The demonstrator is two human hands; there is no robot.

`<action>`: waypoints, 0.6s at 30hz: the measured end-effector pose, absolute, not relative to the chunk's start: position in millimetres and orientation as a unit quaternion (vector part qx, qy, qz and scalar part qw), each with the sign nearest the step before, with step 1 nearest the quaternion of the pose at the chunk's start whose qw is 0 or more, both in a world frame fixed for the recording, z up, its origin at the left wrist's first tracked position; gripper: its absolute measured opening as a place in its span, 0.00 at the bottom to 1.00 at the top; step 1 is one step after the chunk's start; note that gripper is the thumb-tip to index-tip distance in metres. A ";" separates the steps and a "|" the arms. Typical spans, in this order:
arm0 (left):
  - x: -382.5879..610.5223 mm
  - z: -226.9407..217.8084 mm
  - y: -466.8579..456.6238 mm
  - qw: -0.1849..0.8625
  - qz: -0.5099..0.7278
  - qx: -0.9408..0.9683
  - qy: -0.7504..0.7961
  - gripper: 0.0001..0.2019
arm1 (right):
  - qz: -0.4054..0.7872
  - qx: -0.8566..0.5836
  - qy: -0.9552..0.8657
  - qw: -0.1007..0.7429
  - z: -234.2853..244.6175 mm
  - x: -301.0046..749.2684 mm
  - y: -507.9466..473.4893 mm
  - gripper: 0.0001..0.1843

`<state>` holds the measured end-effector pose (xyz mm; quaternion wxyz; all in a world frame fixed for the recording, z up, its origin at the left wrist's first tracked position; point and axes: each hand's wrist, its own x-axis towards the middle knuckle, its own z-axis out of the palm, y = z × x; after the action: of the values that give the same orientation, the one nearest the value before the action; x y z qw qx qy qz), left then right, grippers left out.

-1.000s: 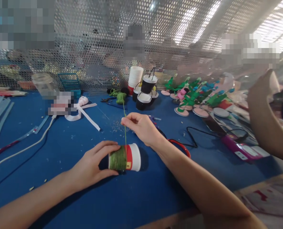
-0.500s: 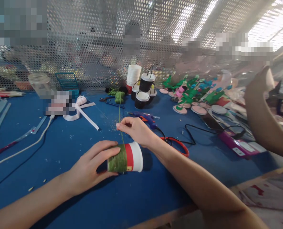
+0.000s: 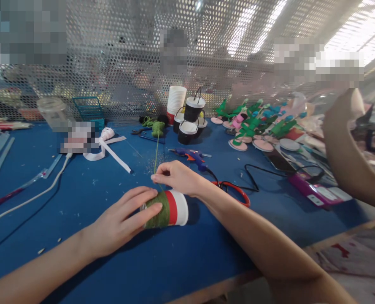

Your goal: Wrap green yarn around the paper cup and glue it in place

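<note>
The left hand [image 3: 124,217] is holding a curved grip while the right hand [image 3: 177,177] is pinching just beside it, forearms [image 3: 54,266] bare.

A grey perforated screen [image 3: 127,55] stands behind the blue tabletop [image 3: 190,255], bright light [image 3: 372,27] upper right.

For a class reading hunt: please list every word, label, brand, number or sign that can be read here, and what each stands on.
Readable text: none.
Yarn-wrapped cup: no lettering can be made out on its red band; the left hand covers part of the cup.
Purple block: any markings too small to read.
Blue glue gun: any markings too small to read.
Pixelated patch beside the pale ribbon: blurred, unreadable.
</note>
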<state>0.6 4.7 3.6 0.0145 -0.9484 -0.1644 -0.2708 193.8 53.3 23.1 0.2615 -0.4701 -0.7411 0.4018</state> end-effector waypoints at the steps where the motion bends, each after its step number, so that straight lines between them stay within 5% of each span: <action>1: 0.0 4.3 4.8 0.017 -0.269 -0.950 -0.161 0.19 | 0.396 -0.468 -0.748 0.253 23.2 193.7 53.5 0.11; 18: -3.2 3.4 7.8 0.077 -0.271 -0.951 -0.128 0.17 | 0.372 -0.456 -0.788 0.182 29.4 191.1 55.0 0.11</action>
<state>-3.2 7.8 3.4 0.0766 -0.9508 -0.1284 -0.2712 191.1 55.0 29.4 0.1818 -0.4561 -0.7879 0.3717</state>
